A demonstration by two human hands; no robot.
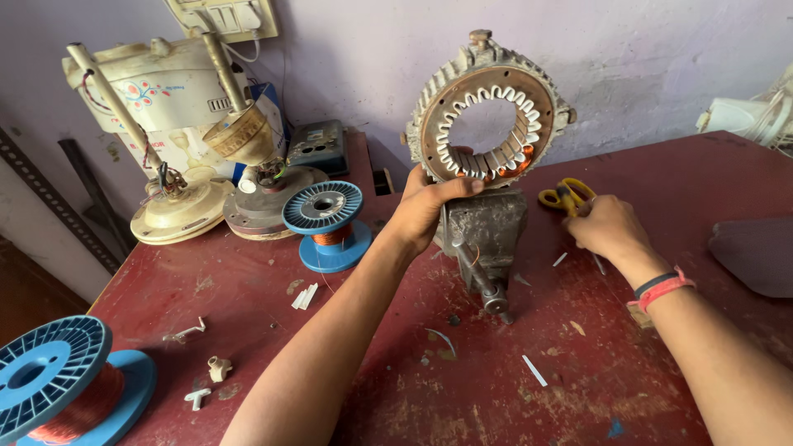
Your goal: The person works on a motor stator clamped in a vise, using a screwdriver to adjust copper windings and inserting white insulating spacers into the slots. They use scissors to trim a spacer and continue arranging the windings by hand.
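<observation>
The motor ring (pixel 487 124), a rough grey metal hoop with white paper liners and some copper wire in its slots, stands upright in a small grey vise (pixel 486 239) mid-table. The left hand (pixel 425 206) grips its lower edge. The right hand (pixel 607 227) rests curled by yellow scissors (pixel 566 195), seemingly touching them. Blue wire spools (pixel 324 221) sit on the scuffed red table (pixel 462 396); the wall is lilac.

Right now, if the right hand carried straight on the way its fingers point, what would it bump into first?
The right hand points up and left toward the yellow-handled scissors lying on the red table. Its fingertips look at or nearly on the handles, so it would likely meet the scissors first; actual contact is unclear.
</observation>
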